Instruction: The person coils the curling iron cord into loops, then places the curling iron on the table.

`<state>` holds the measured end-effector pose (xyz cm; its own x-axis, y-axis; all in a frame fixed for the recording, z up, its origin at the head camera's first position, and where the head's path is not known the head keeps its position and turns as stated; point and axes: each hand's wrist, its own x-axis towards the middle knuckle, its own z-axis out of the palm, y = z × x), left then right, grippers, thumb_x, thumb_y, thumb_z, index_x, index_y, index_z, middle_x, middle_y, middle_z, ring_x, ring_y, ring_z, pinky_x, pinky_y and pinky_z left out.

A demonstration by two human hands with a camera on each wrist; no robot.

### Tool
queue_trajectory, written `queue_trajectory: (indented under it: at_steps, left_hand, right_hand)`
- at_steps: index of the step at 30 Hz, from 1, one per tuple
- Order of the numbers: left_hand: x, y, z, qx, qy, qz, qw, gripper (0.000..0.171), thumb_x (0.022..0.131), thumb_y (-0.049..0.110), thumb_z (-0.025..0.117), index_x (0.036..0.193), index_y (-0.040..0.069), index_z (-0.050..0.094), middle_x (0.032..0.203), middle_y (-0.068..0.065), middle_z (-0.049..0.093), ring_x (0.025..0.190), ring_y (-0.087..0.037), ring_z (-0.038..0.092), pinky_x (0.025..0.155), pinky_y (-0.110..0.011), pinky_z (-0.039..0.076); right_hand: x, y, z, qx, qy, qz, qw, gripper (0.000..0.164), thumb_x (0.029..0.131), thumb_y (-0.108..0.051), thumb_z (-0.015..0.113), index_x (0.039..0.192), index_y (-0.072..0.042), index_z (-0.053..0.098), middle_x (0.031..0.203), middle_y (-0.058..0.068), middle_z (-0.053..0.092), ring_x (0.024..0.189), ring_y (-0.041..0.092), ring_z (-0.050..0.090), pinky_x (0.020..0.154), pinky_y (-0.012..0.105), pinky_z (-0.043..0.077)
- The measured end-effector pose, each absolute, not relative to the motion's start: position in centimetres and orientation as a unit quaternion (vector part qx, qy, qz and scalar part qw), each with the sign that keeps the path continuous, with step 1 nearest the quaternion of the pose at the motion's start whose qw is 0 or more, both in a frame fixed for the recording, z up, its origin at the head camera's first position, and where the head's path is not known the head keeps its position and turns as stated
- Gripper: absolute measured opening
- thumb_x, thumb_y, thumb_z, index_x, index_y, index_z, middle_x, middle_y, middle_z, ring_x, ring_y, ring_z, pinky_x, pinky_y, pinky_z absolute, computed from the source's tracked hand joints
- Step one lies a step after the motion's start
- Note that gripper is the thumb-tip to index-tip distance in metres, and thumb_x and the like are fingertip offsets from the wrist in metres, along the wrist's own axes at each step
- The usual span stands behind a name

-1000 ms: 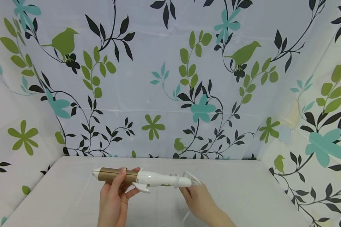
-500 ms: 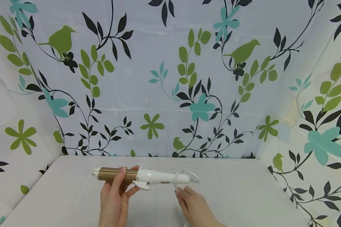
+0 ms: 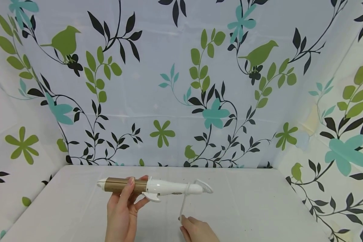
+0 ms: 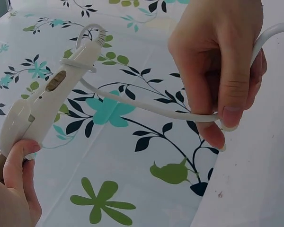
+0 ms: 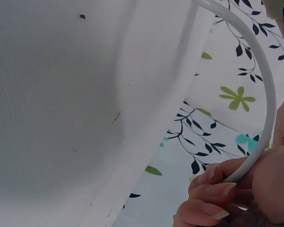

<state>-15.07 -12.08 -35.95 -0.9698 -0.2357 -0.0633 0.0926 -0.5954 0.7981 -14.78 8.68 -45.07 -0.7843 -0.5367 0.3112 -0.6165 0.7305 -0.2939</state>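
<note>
My left hand (image 3: 122, 208) grips a curling iron (image 3: 169, 188) by its gold-brown barrel (image 3: 118, 185), holding it level above the table with the white handle pointing right. A white power cord (image 3: 184, 203) loops around the handle near its right end, as the left wrist view also shows at the handle (image 4: 61, 85). Below the handle, my right hand (image 3: 196, 230) pinches that cord between thumb and fingers. From the loop the cord (image 4: 146, 106) runs taut to the right hand (image 4: 222, 61) in the left wrist view. Its other part (image 5: 270, 94) curves past the fingers in the right wrist view.
Beneath both hands lies a white table (image 3: 254, 201) with a few small dark specks. Cloth printed with leaves, birds and flowers (image 3: 157, 84) hangs behind the table and along both sides.
My right hand has come from the handle's right end down and left toward me, drawing out a stretch of cord below the handle. The left hand and curling iron have barely moved.
</note>
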Motion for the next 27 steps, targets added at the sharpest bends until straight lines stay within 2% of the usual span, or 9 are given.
queue_trajectory:
  at_steps: [6,10,13,21,27]
  left_hand:
    - [-15.1,-12.0,-35.9,0.085,-0.448,-0.885,0.095,0.037,0.095,0.029,0.057,0.115,0.006,0.035,0.109,-0.009,0.067,0.105,-0.021,0.063,0.08,-0.038,0.057]
    - [-15.1,-11.9,-36.0,0.088,-0.449,-0.884,0.097,0.038,0.094,0.029,0.057,0.115,0.006,0.035,0.109,-0.009,0.067,0.105,-0.021,0.063,0.08,-0.037,0.057]
    - [-15.1,-11.9,-36.0,0.086,-0.449,-0.884,0.101,0.037,0.095,0.028,0.057,0.115,0.006,0.036,0.109,-0.009,0.067,0.105,-0.021,0.063,0.08,-0.038,0.057]
    - [-15.1,-11.9,-36.2,0.078,-0.442,-0.885,0.128,0.035,0.095,0.025,0.055,0.115,0.004,0.036,0.111,-0.012,0.065,0.104,-0.022,0.063,0.083,-0.04,0.056]
    - [-15.3,-12.1,-36.3,0.072,-0.425,-0.891,0.144,0.034,0.096,0.022,0.055,0.115,0.003,0.036,0.112,-0.013,0.063,0.105,-0.022,0.062,0.084,-0.04,0.054]
  right_hand:
    - [-14.3,8.5,-45.1,0.352,-0.918,0.167,0.076,0.031,0.084,-0.009,0.065,0.111,0.006,0.062,0.066,-0.008,0.05,0.053,-0.007,0.035,0.045,0.001,0.033]
    - [-14.1,8.7,-45.0,0.391,-0.903,0.167,0.065,0.043,0.093,-0.028,0.057,0.112,0.01,0.06,0.067,-0.011,0.044,0.057,-0.009,0.032,0.047,-0.001,0.031]
    - [-14.0,8.9,-45.0,0.412,-0.89,0.168,0.096,0.055,0.095,-0.045,0.049,0.108,0.007,0.064,0.067,-0.013,0.042,0.057,-0.011,0.029,0.046,-0.002,0.028]
    - [-13.5,9.6,-43.9,0.428,-0.877,0.141,0.17,0.05,0.088,-0.052,0.056,0.097,-0.006,0.071,0.063,-0.009,0.047,0.05,-0.011,0.021,0.042,-0.002,0.023]
    - [-13.6,10.2,-42.3,0.408,-0.886,0.095,0.197,0.054,0.083,-0.064,0.054,0.095,-0.014,0.072,0.063,-0.01,0.039,0.05,-0.006,0.017,0.042,0.001,0.018]
